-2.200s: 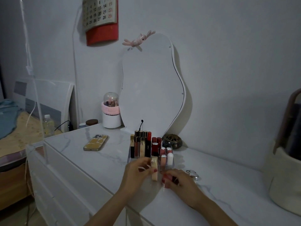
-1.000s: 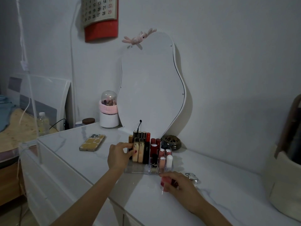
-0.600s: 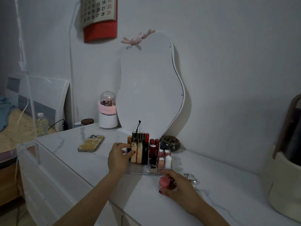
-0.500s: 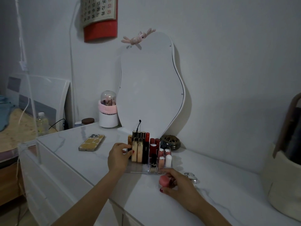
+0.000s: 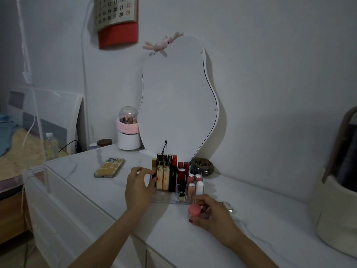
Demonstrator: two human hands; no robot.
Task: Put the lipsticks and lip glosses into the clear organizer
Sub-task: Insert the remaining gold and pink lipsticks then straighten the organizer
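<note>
A person's right hand (image 5: 210, 214) grips a pink-capped lip gloss (image 5: 195, 210) low over the white dresser top (image 5: 270, 229), just in front of the clear organizer (image 5: 164, 198); its round cap faces the camera, and which way its length runs cannot be told. The left hand (image 5: 138, 187) pinches an upright tube at the organizer's left end, where lipsticks (image 5: 172, 177) stand on end, caps up, one black case bearing a gold YSL monogram. A wall calendar (image 5: 116, 10) shows dates through 29.
</note>
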